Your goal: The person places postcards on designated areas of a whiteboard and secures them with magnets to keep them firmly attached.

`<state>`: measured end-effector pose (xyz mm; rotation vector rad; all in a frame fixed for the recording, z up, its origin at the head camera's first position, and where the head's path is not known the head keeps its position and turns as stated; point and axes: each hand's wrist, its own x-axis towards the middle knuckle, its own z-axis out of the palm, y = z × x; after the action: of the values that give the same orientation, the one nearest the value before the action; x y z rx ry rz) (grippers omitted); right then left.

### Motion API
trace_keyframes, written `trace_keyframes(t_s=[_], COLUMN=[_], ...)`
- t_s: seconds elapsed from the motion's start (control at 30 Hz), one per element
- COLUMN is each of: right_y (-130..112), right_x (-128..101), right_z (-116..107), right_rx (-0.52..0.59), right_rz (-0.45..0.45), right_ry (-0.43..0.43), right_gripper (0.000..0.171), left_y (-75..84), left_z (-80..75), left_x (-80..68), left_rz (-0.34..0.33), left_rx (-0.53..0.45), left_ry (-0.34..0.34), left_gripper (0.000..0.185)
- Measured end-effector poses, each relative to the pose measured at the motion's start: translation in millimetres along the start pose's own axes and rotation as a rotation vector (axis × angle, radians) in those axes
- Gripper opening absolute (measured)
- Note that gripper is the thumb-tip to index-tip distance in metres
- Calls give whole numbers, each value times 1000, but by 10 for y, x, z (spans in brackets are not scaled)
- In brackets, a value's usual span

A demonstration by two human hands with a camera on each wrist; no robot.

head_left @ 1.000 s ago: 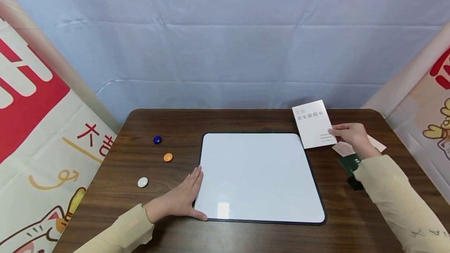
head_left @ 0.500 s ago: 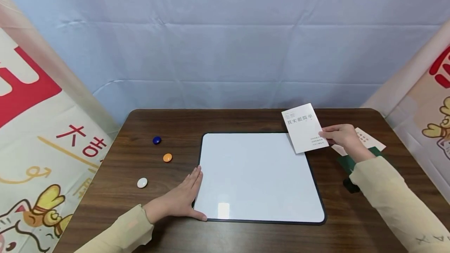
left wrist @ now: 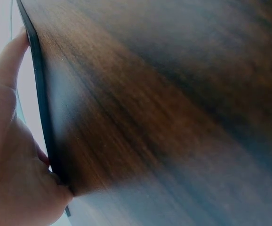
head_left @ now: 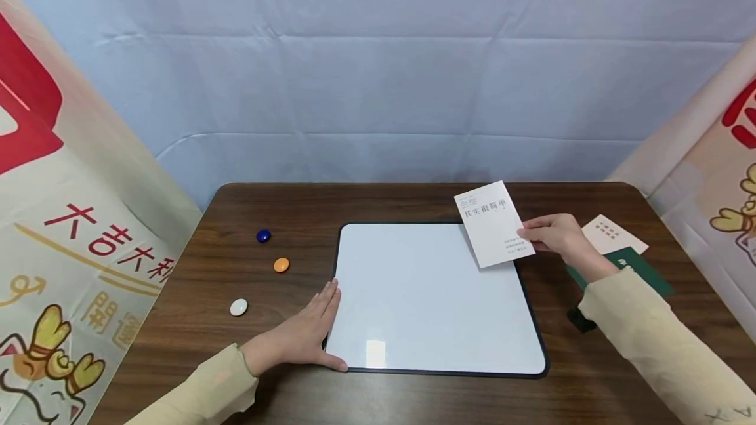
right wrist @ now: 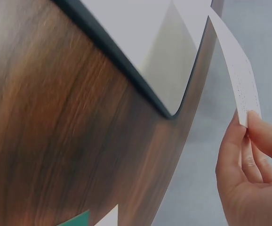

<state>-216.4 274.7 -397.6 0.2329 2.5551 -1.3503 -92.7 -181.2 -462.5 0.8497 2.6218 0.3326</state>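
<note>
A whiteboard (head_left: 431,300) with a dark frame lies flat on the wooden table. My left hand (head_left: 304,330) rests at its left edge, fingers straight and thumb at the lower left corner; the left wrist view shows the hand (left wrist: 13,155) against the black rim. Between thumb and fingers my right hand (head_left: 558,236) pinches a white printed card (head_left: 493,225) by its right edge. The card is raised over the board's upper right corner. In the right wrist view the card (right wrist: 237,66) stands clear above the board, slightly bent.
Blue (head_left: 263,235), orange (head_left: 281,265) and white (head_left: 239,307) round magnets lie left of the board. Right of it are another white card (head_left: 614,235), a green card (head_left: 640,267) and a small black object (head_left: 581,320), partly behind the right sleeve. A pale cloth hangs behind.
The right hand has carried the white card leftward and slightly nearer, over the board's upper right corner. More of the cards on the right shows now. The left hand stays put.
</note>
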Motion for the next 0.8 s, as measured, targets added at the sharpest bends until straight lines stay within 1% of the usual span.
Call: trace_keyframes(t_s=[0.07,0.1,0.13,0.17,0.2,0.23,0.3,0.33,0.37,0.4,0.43,0.5,0.6,0.67,0.73,0.8], right_y=[75,143,224,314,423,530,701,746,755,721,649,400,8,-172,-267,-309], right_x=[78,145,221,307,408,501,634,668,672,638,577,365,29,-135,-222,-258], right_z=[39,49,79,90,119,149,203,240,258,288,305,319,349,373,407,444], right_rx=[4,5,16,21,23,22,9,2,-13,-8,-9,3,29,29,30,29], right_rz=[16,8,25,26,31,25,-22,-22,-36,-22,-10,3,18,-8,-9,-9], right_ry=[16,7,23,16,35,48,44,62,57,67,60,19,-32,-69,-83,-99], right_gripper=[51,51,49,50,50,50,55,55,56,56,55,55,49,47,43,41], left_y=[2,2,4,5,5,5,5,7,9,9,12,16,15,16,16,14], left_z=[-3,-5,-7,-7,-8,-7,-4,-3,-2,-1,-1,-4,-5,-7,-5,1], left_x=[-1,-2,-3,-4,-4,-4,-2,-3,-3,-3,-3,-5,-6,-7,-7,-6], left_rz=[-1,0,0,2,3,4,9,11,13,13,14,14,13,12,16,25], left_rx=[-2,-1,-1,-2,2,5,19,26,34,42,47,57,66,68,70,69], left_ry=[-2,-2,-3,-3,-3,-3,1,2,3,4,5,7,7,7,9,16], left_gripper=[124,124,124,124,124,124,123,123,123,123,123,123,122,122,122,122])
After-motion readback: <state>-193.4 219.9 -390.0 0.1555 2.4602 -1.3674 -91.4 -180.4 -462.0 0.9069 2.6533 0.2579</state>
